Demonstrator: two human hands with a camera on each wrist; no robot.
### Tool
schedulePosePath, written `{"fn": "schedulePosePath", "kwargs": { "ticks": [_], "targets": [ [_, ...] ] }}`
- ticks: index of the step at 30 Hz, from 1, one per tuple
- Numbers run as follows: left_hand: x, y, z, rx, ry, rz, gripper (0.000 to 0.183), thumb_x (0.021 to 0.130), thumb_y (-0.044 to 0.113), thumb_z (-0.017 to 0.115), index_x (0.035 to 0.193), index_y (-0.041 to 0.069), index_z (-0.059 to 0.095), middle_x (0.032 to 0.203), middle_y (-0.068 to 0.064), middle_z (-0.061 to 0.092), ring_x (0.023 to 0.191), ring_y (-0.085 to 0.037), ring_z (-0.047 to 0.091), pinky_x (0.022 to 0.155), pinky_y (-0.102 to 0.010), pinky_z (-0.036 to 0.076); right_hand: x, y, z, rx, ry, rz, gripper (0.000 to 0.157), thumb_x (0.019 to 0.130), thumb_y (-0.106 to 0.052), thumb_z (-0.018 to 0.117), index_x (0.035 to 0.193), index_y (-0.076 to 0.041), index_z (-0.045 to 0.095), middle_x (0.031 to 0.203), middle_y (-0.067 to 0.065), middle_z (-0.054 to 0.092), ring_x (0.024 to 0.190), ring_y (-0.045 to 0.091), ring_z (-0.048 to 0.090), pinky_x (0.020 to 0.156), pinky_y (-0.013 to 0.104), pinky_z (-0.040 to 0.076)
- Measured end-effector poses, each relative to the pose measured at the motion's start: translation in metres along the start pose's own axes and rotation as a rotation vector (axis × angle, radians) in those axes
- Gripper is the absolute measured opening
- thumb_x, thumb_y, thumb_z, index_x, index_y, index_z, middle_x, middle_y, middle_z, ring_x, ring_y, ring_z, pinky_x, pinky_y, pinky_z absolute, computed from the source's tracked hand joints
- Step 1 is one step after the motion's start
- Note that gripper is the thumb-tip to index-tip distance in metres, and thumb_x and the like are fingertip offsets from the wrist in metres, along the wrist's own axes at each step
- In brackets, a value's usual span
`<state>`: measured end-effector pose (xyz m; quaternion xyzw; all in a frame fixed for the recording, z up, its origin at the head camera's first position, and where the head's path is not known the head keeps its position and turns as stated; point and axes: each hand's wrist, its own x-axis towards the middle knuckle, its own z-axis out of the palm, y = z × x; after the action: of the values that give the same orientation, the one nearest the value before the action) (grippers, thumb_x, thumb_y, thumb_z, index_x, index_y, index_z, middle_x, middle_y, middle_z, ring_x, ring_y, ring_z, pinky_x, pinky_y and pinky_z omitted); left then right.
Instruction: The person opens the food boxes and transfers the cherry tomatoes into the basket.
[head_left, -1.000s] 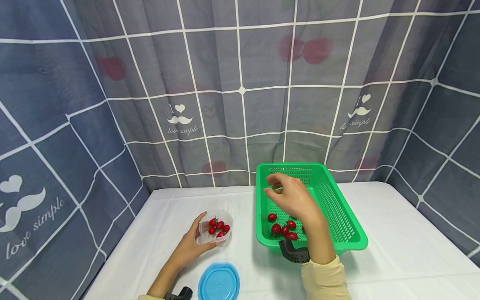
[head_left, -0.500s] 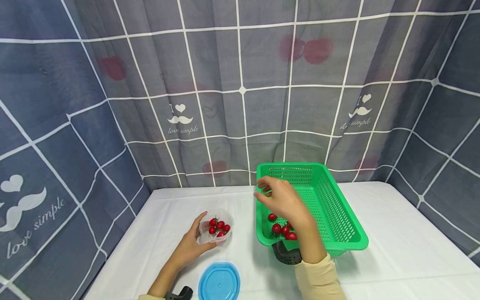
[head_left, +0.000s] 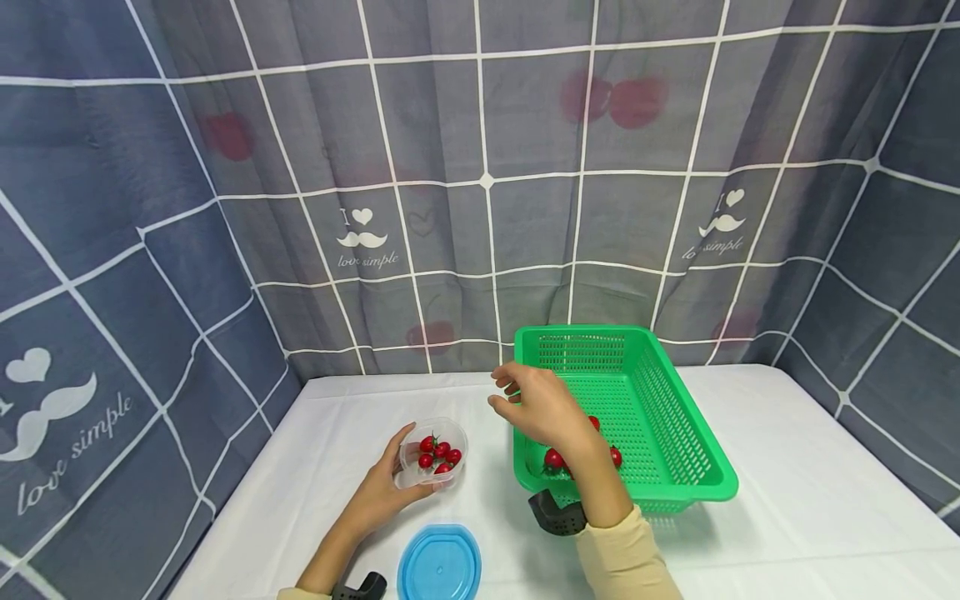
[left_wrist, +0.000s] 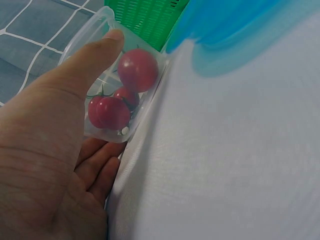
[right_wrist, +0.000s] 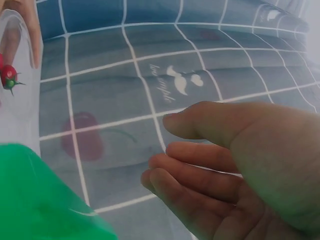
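My left hand (head_left: 377,493) grips a small clear plastic container (head_left: 410,478) on the table, thumb on the near side and fingers round the far side. Inside lie several red cherry tomatoes (head_left: 442,449), some with green stems. The left wrist view shows the thumb pressed along the wall above the tomatoes (left_wrist: 138,70). Over the left rim of a green plastic basket (head_left: 678,408) hovers my right hand (head_left: 542,406), fingers loosely bent. In the right wrist view nothing shows between its thumb and fingers. Several more tomatoes (head_left: 553,459) lie in the basket's near end, partly hidden by the right forearm.
A round-cornered blue lid (head_left: 438,562) lies flat on the white-covered table (head_left: 480,508), in front of the container. Behind the table and at both sides hangs a grey-blue checked curtain (head_left: 450,225). Each wrist wears a black band (head_left: 557,514).
The right hand has moved left and slightly toward me, from above the basket's middle to its left rim. The left hand and the container have stayed in place.
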<state>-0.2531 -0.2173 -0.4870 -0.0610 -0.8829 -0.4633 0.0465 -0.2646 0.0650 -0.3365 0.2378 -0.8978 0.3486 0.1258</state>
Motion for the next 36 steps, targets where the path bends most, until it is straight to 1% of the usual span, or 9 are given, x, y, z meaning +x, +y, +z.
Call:
{"fn": "schedulePosePath", "kwargs": {
  "ticks": [7, 15, 23, 25, 30, 36],
  "targets": [
    [0.000, 0.001, 0.000, -0.007, -0.003, -0.002, 0.108, 0.076, 0.042, 0.092, 0.162, 0.027, 0.028, 0.158, -0.021, 0.044, 0.138, -0.050, 0.049, 0.108, -0.074, 0.038, 0.003, -0.002, 0.015, -0.019, -0.043, -0.047, 0.026, 0.094, -0.017, 0.075, 0.117, -0.005, 0.072, 0.109, 0.008, 0.076, 0.097, 0.022, 0.074, 0.084, 0.039, 0.062],
    [0.000, 0.000, 0.000, -0.006, 0.001, 0.007, 0.108, 0.076, 0.041, 0.092, 0.162, 0.026, 0.028, 0.157, -0.019, 0.046, 0.138, -0.048, 0.050, 0.109, -0.073, 0.037, 0.004, -0.006, 0.027, -0.016, -0.102, -0.091, 0.029, 0.095, -0.016, 0.073, 0.120, -0.002, 0.071, 0.113, 0.013, 0.075, 0.099, 0.026, 0.074, 0.087, 0.042, 0.061],
    [-0.001, 0.000, -0.001, -0.018, -0.004, 0.010, 0.108, 0.076, 0.040, 0.092, 0.162, 0.025, 0.028, 0.154, -0.018, 0.051, 0.138, -0.046, 0.051, 0.110, -0.072, 0.037, 0.006, -0.008, 0.046, -0.044, -0.149, -0.132, 0.031, 0.095, -0.017, 0.073, 0.122, -0.002, 0.070, 0.113, 0.015, 0.075, 0.100, 0.029, 0.074, 0.087, 0.042, 0.061],
    [-0.001, 0.000, -0.001, -0.015, -0.005, 0.018, 0.108, 0.076, 0.040, 0.092, 0.162, 0.024, 0.029, 0.154, -0.019, 0.051, 0.138, -0.047, 0.051, 0.109, -0.072, 0.037, 0.006, -0.009, 0.051, -0.052, -0.162, -0.136, 0.032, 0.096, -0.018, 0.073, 0.123, -0.003, 0.070, 0.114, 0.015, 0.075, 0.100, 0.028, 0.074, 0.086, 0.042, 0.061],
    [-0.002, -0.001, -0.001, -0.013, -0.004, 0.018, 0.107, 0.077, 0.042, 0.091, 0.162, 0.025, 0.029, 0.155, -0.020, 0.049, 0.137, -0.049, 0.051, 0.108, -0.073, 0.038, 0.005, -0.011, 0.063, -0.076, -0.204, -0.141, 0.032, 0.095, -0.018, 0.073, 0.124, -0.004, 0.069, 0.114, 0.013, 0.075, 0.100, 0.026, 0.073, 0.086, 0.039, 0.061],
    [-0.002, -0.001, -0.002, -0.023, -0.011, 0.026, 0.107, 0.078, 0.042, 0.091, 0.163, 0.025, 0.028, 0.153, -0.015, 0.053, 0.137, -0.045, 0.053, 0.108, -0.072, 0.038, 0.004, -0.016, 0.077, -0.097, -0.236, -0.128, 0.036, 0.096, -0.020, 0.073, 0.128, -0.005, 0.068, 0.115, 0.011, 0.076, 0.099, 0.022, 0.073, 0.088, 0.039, 0.059]
  ]
}}
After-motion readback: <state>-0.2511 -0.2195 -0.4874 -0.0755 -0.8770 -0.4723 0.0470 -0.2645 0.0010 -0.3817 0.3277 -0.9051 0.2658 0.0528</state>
